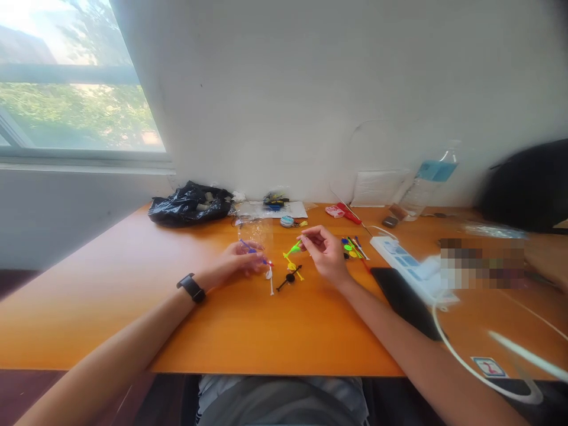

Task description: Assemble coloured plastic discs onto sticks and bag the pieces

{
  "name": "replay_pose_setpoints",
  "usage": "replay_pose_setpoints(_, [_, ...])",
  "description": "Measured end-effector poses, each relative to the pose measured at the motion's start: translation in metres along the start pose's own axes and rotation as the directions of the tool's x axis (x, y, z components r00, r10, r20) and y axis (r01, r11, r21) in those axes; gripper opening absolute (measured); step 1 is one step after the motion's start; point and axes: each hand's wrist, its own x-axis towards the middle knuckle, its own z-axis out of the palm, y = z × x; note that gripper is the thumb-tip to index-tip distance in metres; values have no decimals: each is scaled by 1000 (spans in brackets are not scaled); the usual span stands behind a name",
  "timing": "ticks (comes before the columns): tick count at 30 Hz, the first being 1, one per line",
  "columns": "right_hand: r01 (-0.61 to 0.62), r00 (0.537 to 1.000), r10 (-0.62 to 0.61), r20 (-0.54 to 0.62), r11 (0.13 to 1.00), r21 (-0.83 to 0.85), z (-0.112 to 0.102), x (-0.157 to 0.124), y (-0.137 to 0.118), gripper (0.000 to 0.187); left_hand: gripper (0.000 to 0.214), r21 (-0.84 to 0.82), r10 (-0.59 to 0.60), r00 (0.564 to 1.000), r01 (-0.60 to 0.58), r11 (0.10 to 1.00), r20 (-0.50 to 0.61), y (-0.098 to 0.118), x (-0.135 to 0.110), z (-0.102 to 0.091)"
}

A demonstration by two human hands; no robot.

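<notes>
My right hand (326, 251) pinches one end of a bright green plastic spinner arrow (295, 249) between thumb and fingertips, above the table. My left hand (242, 258) is closed on a blue plastic spinner arrow (251, 250), with a small red tip at its right end. Below and between the hands lie a white spinner arrow (271, 283), a black spinner arrow (290, 278) and a yellow spinner arrow (298, 272), each with a round middle. The yellow and black ones overlap or touch. Some of my left fingers are blurred.
Several coloured spinner pieces (352, 248) lie right of my right hand. Beyond are a white power strip (399, 260), a dark phone-like slab (402, 296) and a plastic bottle (421, 189). A black bag (189, 204) and a round tin (287, 221) sit near the wall.
</notes>
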Motion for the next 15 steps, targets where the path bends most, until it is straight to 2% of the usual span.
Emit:
replay_pose_setpoints(5, [-113,983,142,-115,967,229,-10,13,-6,29,54,-19,-15,1000,15,1000,11,5,-4,4])
replay_pose_setpoints(10, [-239,913,380,-151,796,557,-25,28,-4,33,54,0,-52,983,52,999,174,7,-8,3])
replay_pose_setpoints(12, [-242,901,408,-147,754,610,-29,31,-4,33,53,18,-77,968,75,997,239,7,-10,1])
replay_pose_setpoints(15, [-255,910,399,-117,758,600,-31,30,-6,31,50,48,-111,944,101,994,311,10,-13,1])
